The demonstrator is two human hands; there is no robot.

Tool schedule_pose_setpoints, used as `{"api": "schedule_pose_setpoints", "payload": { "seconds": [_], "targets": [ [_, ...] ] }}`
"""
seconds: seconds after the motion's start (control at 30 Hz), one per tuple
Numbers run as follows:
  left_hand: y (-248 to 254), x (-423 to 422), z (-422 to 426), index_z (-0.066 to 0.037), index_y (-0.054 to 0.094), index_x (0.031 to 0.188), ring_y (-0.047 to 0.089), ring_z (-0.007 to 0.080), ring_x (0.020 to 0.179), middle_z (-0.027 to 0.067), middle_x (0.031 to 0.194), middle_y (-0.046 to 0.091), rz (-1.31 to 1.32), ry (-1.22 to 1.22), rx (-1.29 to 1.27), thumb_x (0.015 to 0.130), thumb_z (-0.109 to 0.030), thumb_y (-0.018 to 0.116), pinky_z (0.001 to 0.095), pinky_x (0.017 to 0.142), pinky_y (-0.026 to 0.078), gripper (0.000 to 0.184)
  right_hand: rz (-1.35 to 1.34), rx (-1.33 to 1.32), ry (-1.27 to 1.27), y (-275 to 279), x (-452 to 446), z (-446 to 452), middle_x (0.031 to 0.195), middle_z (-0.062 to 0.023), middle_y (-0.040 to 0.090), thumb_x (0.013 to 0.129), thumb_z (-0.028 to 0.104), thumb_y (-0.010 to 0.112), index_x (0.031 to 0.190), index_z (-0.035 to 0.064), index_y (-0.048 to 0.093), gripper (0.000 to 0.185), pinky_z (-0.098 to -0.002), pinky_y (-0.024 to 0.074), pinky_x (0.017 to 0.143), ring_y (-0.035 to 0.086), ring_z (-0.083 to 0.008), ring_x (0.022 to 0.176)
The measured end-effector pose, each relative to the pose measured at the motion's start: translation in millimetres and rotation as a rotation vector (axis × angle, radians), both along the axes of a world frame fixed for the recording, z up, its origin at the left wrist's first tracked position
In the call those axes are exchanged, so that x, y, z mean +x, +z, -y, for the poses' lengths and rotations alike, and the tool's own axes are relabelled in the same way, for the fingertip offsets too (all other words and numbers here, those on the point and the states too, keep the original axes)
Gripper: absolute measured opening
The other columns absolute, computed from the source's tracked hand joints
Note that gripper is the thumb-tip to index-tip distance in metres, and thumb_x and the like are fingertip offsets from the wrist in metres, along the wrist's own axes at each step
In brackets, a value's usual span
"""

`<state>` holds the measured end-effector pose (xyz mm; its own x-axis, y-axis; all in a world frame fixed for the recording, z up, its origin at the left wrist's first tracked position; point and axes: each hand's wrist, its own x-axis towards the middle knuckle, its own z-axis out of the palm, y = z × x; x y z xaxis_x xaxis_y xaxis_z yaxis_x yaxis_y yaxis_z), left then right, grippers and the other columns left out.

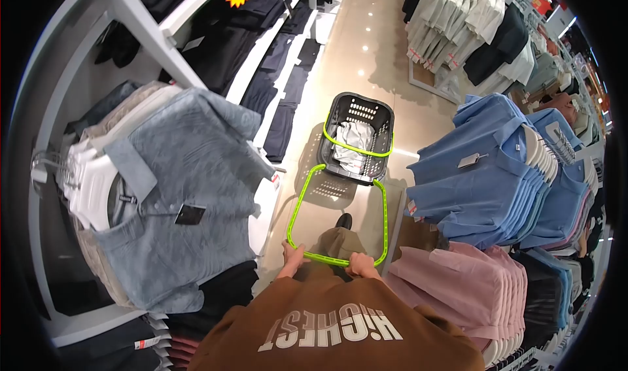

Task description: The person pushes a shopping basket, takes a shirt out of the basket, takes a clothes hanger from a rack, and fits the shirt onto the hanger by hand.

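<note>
My left hand (294,256) is closed around the left corner of a bright green handle (384,220). Closed on the right part of its crossbar is my right hand (362,265). The handle belongs to a black shopping basket (325,150), which stands on the floor ahead of me. Inside the basket lies a crumpled white and grey garment (353,142). A second green handle (360,151) crosses over the basket. Below the crossbar, my brown trousers and one dark shoe (343,221) show.
Grey-blue shirts (190,135) hang close on my left, beyond them shelves of folded dark clothes (271,77). On the right hang blue shirts (477,162) and pink shirts (458,273). A shiny tiled aisle (363,37) runs ahead, with white shirts (451,18) at its far right.
</note>
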<state>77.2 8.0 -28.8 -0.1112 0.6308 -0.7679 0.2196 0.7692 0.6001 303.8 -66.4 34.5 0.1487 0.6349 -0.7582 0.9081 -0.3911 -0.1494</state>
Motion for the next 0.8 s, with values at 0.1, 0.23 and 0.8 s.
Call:
{"api": "schedule_pose_setpoints", "payload": {
  "seconds": [0.1,0.23,0.8],
  "targets": [
    [-29.7,16.3,-14.0,-0.004,0.027,0.131,0.065,0.0346,0.086,0.0249,0.108,0.055,-0.152,-0.109,0.114,0.077,-0.017,0.064,0.0387,0.052,0.058,0.067,0.007,0.0,-0.006,7.8,21.6,-14.5,0.1,-0.018,0.069,0.07,0.034,0.068,0.097,0.0059,0.071,0.039,-0.0417,0.0531,0.081,0.067,-0.0325,0.096],
    [-13.0,52.7,-33.8,-0.005,0.029,0.13,0.066,0.0337,0.083,0.0258,0.104,0.057,-0.09,-0.073,0.114,0.077,-0.015,0.064,0.0418,0.052,0.059,0.064,-0.02,-0.013,0.032,4.3,63.2,-35.2,0.1,-0.0184,0.069,0.069,0.032,0.068,0.096,0.0044,0.07,0.039,-0.0425,0.0531,0.082,0.067,-0.0329,0.095],
    [3.8,176.4,-151.3,-0.004,0.041,0.115,0.052,0.0174,0.039,0.0113,0.068,0.057,0.089,-0.104,0.004,0.083,-0.012,0.057,0.0304,0.032,0.036,0.037,-0.025,0.198,-0.108,3.2,201.0,-116.9,0.089,-0.0194,0.069,0.066,0.024,0.07,0.088,0.0073,0.07,0.028,-0.0442,0.0531,0.077,0.067,-0.0356,0.087]
  ]
}}
